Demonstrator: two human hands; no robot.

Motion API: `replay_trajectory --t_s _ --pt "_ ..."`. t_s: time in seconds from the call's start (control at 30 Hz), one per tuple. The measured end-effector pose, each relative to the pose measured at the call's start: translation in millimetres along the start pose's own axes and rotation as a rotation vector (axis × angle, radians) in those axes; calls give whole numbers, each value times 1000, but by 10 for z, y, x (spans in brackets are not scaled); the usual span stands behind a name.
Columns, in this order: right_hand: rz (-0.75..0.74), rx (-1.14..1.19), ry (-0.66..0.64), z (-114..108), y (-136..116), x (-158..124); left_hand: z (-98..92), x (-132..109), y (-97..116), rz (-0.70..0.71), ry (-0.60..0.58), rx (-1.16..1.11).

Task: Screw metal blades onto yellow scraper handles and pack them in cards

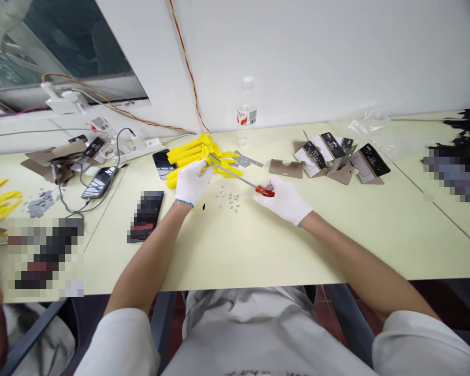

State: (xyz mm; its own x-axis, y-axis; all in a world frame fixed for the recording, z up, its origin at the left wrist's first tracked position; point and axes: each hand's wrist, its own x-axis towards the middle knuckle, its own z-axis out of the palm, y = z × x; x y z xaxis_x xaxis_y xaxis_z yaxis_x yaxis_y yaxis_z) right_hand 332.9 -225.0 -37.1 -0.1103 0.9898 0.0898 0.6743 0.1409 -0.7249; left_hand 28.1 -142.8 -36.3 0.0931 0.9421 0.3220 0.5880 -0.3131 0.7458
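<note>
1. The right hand (284,199), in a white knit glove with a blue-edged cuff, is closed round the red handle of a screwdriver (265,191), its fingers clenched on the grip
2. The steel shaft is pointed left across the pale yellow table (258,256), and its tip is held just beside the fingertips of the left hand (194,183), which is gloved alike
3. The left fingers are curled and drawn together at the edge of a heap of yellow plastic strips (191,156); whether a small item is pinched between them cannot be told
4. Tiny metal parts (229,201) are scattered on the table between the hands, and a small black piece (203,207) is lying just below the left hand
5. A smartphone (162,163) is partly covered by the yellow heap, and a second smartphone (100,183) is lying further left beside a cable (119,151)
6. A dark object (145,216) is seen left of the left hand, too pixelated to be named
7. Black-and-cream card packaging (337,156) is piled to the right, and a clear plastic bottle (246,112) is stood near the wall
</note>
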Motion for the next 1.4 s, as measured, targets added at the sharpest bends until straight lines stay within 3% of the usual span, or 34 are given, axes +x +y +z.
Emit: replay_trajectory --t_s 0.2,0.43,0.67,0.8,1.0,1.2,1.4 --pt "-94 -126 91 14 38 -10 -3 -9 20 -8 0 -21" --pt "-116 -175 4 -21 4 -13 -16 -17 60 -12 28 -68" --pt "-35 -45 -116 -54 -79 -13 -17 -50 111 -18 25 -72" --pt "20 38 -26 -25 -52 -15 -6 -75 138 -18 21 -57" --pt "-96 -94 78 0 28 -19 -2 -24 130 -39 11 -24" --pt "-81 -222 -13 -6 -9 -41 -34 -40 135 -47 11 38" --pt "-31 -83 -53 -16 -49 -33 -29 -63 161 -40 18 95"
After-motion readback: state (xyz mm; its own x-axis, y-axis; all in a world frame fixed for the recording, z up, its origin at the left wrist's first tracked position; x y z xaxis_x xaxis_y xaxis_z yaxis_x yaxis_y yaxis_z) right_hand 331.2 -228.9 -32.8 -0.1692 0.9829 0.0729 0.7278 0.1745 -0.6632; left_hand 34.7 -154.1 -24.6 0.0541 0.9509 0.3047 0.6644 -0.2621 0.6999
